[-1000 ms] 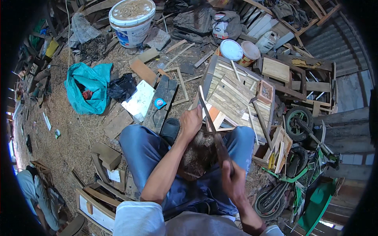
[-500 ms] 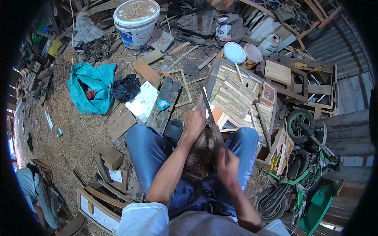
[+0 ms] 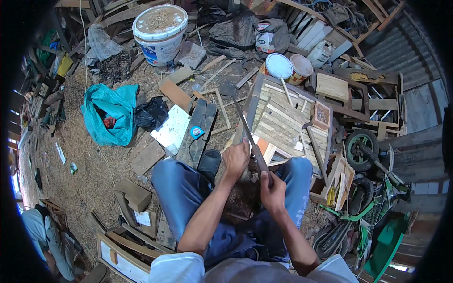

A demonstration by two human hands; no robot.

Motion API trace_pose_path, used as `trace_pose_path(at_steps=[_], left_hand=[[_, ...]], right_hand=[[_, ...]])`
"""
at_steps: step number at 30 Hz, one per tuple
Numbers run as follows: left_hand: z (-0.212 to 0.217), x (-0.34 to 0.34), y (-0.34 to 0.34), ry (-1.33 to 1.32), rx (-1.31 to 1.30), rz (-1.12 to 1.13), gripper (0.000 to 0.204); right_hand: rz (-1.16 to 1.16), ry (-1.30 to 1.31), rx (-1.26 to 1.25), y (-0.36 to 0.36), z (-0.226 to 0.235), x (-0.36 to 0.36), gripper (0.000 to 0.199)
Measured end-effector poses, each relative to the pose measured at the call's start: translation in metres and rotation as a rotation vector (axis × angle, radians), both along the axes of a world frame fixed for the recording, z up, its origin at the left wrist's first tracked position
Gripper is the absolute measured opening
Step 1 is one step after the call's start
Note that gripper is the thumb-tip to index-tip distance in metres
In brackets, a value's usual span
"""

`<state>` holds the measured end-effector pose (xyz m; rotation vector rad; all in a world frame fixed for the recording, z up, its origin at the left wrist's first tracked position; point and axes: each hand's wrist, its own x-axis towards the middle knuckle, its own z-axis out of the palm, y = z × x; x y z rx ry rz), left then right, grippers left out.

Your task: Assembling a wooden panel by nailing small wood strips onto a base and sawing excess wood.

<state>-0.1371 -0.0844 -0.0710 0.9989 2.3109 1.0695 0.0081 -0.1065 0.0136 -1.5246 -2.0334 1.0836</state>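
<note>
My right hand (image 3: 273,189) is closed round the handle of a handsaw (image 3: 251,137). Its long, dark, tapering blade slants up and away to the left, passing close beside my left hand (image 3: 237,159). The left fingers are curled closed on what looks like a thin strip of wood, mostly hidden by the hand and blade. Both hands are between my knees, at the near left edge of a low worktop (image 3: 278,113) covered with wooden slats. A hammer (image 3: 317,150) lies along the right side of that worktop, below a small wooden box (image 3: 322,114).
Left of the worktop, a blue tape measure (image 3: 197,132) lies on a dark plank (image 3: 204,113). Beyond are a teal sack (image 3: 123,127), a large white bucket (image 3: 160,40) and smaller tubs (image 3: 279,66). A green motorbike (image 3: 370,203) stands at right. Another person (image 3: 45,240) is at lower left.
My right hand has moved slightly up with the saw, which now looks sharper. My left hand has shifted a little nearer to me and to the right. The view has moved slightly.
</note>
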Motion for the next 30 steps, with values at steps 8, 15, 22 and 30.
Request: trace_pose_path(at_steps=[8,15,22,30], left_hand=[[-0.004,-0.004,0.003,-0.017,0.073,0.049,0.053],[0.001,-0.010,0.001,0.012,0.035,0.064,0.052],[0.026,-0.015,0.003,0.047,0.122,0.056,0.048],[0.000,-0.028,-0.007,-0.083,0.117,0.056,0.054]], right_hand=[[-0.056,0.140,-0.038,0.003,-0.015,-0.005,0.043],[-0.035,0.079,0.000,0.002,0.009,-0.018,0.037],[-0.016,0.218,-0.044,-0.003,0.022,-0.008,0.034],[0.046,0.121,-0.020,-0.012,-0.002,-0.025,0.041]])
